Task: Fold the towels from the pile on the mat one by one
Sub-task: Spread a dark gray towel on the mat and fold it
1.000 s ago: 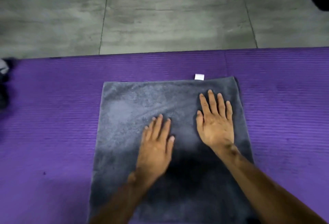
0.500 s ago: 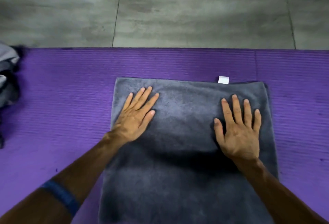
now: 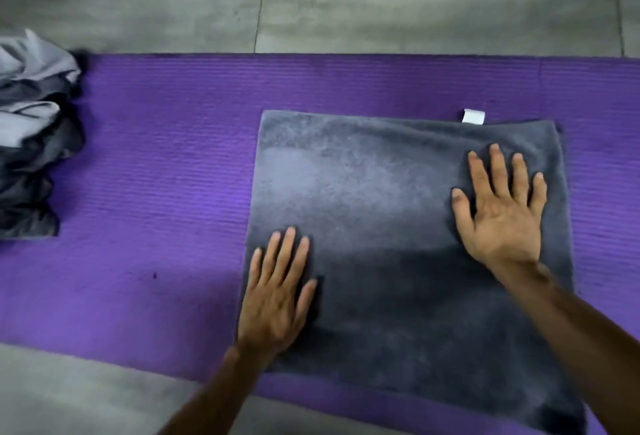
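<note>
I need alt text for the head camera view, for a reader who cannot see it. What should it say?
Two bare hands, left hand and right hand, press flat on a dark grey towel spread on a purple mat. A pile of grey towels sits at the mat's left edge, on a grey floor.
</note>
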Available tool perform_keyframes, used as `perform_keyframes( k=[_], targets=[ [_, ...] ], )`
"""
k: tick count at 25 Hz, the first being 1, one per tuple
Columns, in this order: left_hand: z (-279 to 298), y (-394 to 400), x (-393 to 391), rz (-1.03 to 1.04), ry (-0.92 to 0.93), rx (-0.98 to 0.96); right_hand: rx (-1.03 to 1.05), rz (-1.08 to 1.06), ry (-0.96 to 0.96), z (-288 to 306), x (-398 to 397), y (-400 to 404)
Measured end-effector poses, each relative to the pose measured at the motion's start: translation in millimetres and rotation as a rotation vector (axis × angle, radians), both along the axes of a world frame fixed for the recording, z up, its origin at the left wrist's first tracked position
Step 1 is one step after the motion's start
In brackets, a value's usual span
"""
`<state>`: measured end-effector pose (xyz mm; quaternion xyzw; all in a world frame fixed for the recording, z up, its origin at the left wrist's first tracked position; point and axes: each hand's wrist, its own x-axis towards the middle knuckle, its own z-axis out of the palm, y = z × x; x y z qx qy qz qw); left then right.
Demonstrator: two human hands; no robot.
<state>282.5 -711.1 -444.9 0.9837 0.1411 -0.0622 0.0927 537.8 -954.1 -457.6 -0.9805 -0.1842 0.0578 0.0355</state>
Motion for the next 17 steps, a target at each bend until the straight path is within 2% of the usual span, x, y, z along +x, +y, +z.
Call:
perform_keyframes(
  k=[4,7,9,11,13,14,17],
  targets=[
    [-5,14,-81,0.09,0.054,0.04,-0.059,0.001,0.048,3,-2,-2],
    [4,12,-76,0.135,0.084,0.094,-0.112,-0.025,0.165,10,6,-1],
    [15,-7,-62,0.137,0.051,0.092,-0.094,-0.095,0.147,16,-9,6],
    [17,-24,-58,-0.03,-0.026,0.064,-0.008,-0.036,0.027,18,-55,13],
    [2,-27,-79,-0.13,-0.036,0.028,-0.005,0.194,0.049,14,-127,0],
    [-4,-23,-96,-0.124,-0.019,0.022,-0.01,0.239,0.064,12,-161,-19],
    [-6,-8,-131,-0.083,-0.051,0.079,-0.032,0.064,0.039,11,-203,-93]
  ],
)
